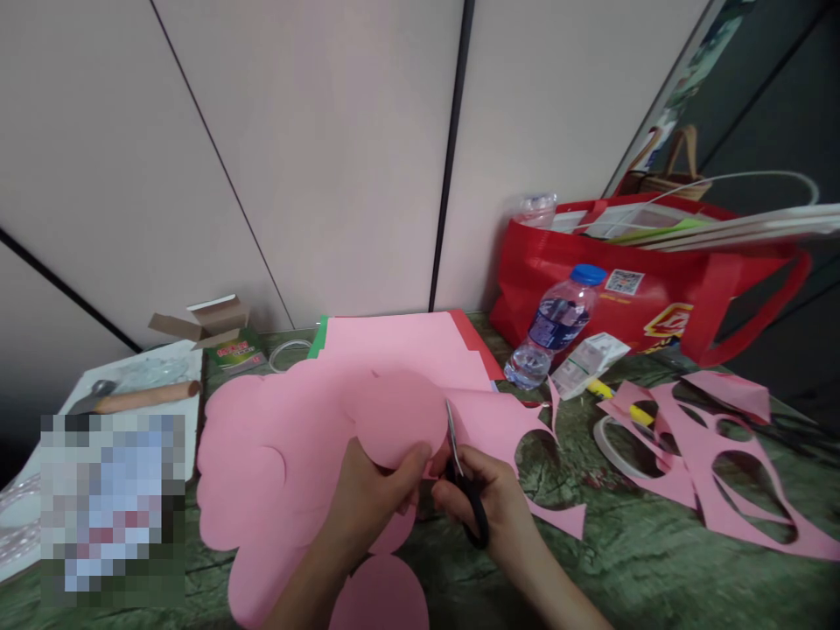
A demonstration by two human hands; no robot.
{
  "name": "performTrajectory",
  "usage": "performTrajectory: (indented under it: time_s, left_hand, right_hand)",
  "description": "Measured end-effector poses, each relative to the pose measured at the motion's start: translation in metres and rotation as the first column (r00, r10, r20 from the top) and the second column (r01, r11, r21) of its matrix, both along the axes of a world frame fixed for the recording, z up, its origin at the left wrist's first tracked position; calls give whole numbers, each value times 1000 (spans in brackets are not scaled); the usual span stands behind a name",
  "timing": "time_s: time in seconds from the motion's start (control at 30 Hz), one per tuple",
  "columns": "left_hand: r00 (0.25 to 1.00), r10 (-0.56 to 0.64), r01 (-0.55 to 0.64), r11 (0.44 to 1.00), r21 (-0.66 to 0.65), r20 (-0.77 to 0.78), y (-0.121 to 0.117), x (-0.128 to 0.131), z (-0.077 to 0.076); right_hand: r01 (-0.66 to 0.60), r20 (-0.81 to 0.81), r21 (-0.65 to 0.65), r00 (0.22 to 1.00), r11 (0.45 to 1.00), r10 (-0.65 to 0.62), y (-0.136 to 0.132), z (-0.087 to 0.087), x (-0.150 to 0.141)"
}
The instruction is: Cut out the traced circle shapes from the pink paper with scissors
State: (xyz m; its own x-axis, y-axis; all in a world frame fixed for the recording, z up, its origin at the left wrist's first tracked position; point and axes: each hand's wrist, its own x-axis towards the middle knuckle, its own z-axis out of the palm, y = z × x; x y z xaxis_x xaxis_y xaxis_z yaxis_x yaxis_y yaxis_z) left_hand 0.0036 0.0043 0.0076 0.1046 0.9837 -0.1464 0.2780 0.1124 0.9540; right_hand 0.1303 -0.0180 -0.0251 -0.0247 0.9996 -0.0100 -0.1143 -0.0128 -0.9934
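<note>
My left hand (381, 490) pinches a rounded pink paper piece (397, 416) by its lower edge, thumb on top. Black-handled scissors (473, 503) sit in my right hand (489, 499), fingers wrapped around the handles. Their blades point up along the right edge of the pink piece. Beneath both hands lies a large scalloped pink paper shape (262, 455). A round pink paper disc (384, 599) shows at the bottom edge. Right of the scissors, a cut pink paper scrap (492, 429) curves over the table.
Stacked coloured sheets (400, 337) lie by the wall. Right are a water bottle (555, 328), red bag (591, 306), small white box (591, 363), tape roll (613, 451) and pink offcuts (702, 464). Left are an opened green box (236, 350) and a hammer-like tool (148, 396) on a white board (190, 437).
</note>
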Motion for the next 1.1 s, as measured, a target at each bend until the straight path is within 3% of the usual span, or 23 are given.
performTrajectory:
  time_s: [0.43, 0.9, 1.1]
  left_hand:
    - [1000, -22, 21, 999, 25, 12, -1, 0, 4]
    - [992, 118, -116, 992, 44, -54, 1, 1, 4]
    - [999, 41, -40, 998, 43, -29, 1, 0, 1]
  right_hand:
    - [-35, -3, -2, 999, 999, 35, -2, -3, 2]
    - [-54, -14, -47, 998, 997, 54, -3, -5, 1]
    - [-1, -61, 27, 998, 1000, 2, 0, -6, 0]
